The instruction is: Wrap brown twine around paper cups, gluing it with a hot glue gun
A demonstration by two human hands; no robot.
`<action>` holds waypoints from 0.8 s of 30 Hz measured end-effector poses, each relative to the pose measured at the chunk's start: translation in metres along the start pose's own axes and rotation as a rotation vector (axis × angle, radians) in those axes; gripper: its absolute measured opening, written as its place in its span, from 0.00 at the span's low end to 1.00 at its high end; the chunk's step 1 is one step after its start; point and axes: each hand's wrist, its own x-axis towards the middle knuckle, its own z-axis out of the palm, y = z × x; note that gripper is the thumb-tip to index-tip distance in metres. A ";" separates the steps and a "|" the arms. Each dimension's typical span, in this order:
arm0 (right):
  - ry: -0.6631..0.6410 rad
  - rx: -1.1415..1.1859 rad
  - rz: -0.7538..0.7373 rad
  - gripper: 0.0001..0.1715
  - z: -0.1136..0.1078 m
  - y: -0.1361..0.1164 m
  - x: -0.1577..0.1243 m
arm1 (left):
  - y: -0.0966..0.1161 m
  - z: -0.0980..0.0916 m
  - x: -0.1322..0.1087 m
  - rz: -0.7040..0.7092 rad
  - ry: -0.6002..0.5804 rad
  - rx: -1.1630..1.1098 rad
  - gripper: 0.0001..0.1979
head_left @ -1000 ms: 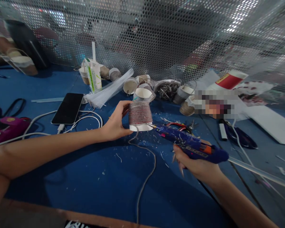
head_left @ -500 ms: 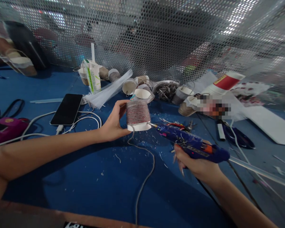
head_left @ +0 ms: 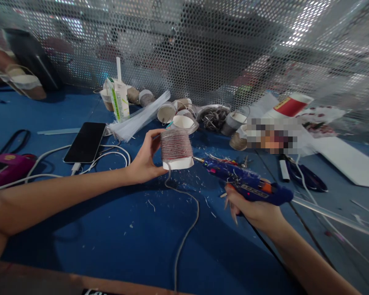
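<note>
My left hand [head_left: 146, 157] grips a paper cup [head_left: 176, 149] from its left side, thumb below and fingers around the back. Grey and reddish cord is wound around the cup, leaving a bare white band at the lower end. From that band a loose grey cord [head_left: 189, 235] trails down across the table toward me. My right hand [head_left: 252, 209] is wrapped around a blue hot glue gun [head_left: 246, 180], whose metal nozzle points left at the white band's right edge. A clear glue stick [head_left: 335, 217] sticks out of the gun's rear.
Several cord-wrapped cups [head_left: 167, 112], a drink carton [head_left: 120, 100] and a bundle of clear glue sticks [head_left: 141, 116] lie along a perforated metal screen [head_left: 184, 53]. A phone [head_left: 85, 141] on a white cable and a magenta glue gun [head_left: 14, 168] are at left.
The view has shifted slightly. The nozzle tip has come a little away from the cup's white band, and both hands keep their holds.
</note>
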 end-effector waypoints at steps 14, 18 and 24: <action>-0.032 -0.014 -0.052 0.25 -0.005 0.031 0.000 | -0.002 -0.001 0.000 0.075 -0.005 -0.030 0.39; -0.065 -0.026 -0.067 0.23 -0.004 0.028 0.000 | -0.003 0.000 0.000 0.112 -0.007 -0.053 0.39; 0.005 -0.066 -0.049 0.26 -0.007 0.043 -0.006 | -0.006 0.000 -0.001 0.120 -0.002 -0.085 0.41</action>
